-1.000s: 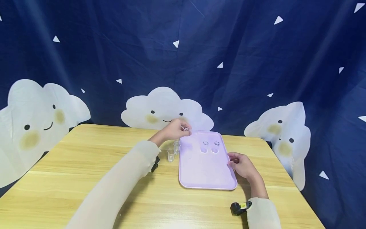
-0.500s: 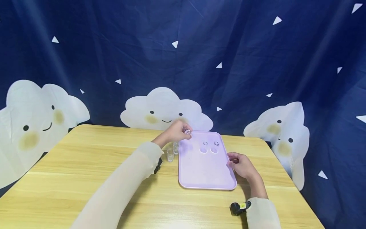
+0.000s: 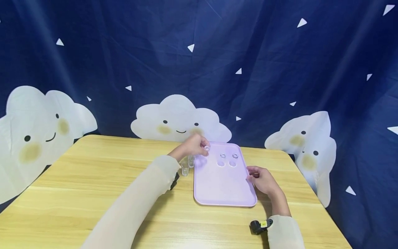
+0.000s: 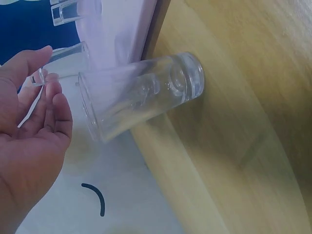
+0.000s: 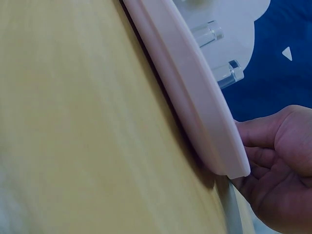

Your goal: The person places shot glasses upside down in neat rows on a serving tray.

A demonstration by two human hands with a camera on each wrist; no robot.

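Note:
My left hand pinches a small clear shot glass by its thick base, mouth downward, over the far left part of the lilac tray. Two more shot glasses, one of them the right-hand one, stand upside down on the tray. At the tray's right rim, my right hand grips the edge; the right wrist view shows the thumb on the rim and the other fingers partly hidden behind it. Beside the tray's left edge, two upright shot glasses, the nearer one and the farther one, stand on the table.
The wooden table extends to both sides of the tray. Behind its far edge hangs a dark blue cloth with white clouds and triangles. A small black camera sits at the right wrist.
My left hand has moved slightly right and toward me with the shot glass, from the tray's far left corner to over its surface. The right hand keeps its grip on the rim.

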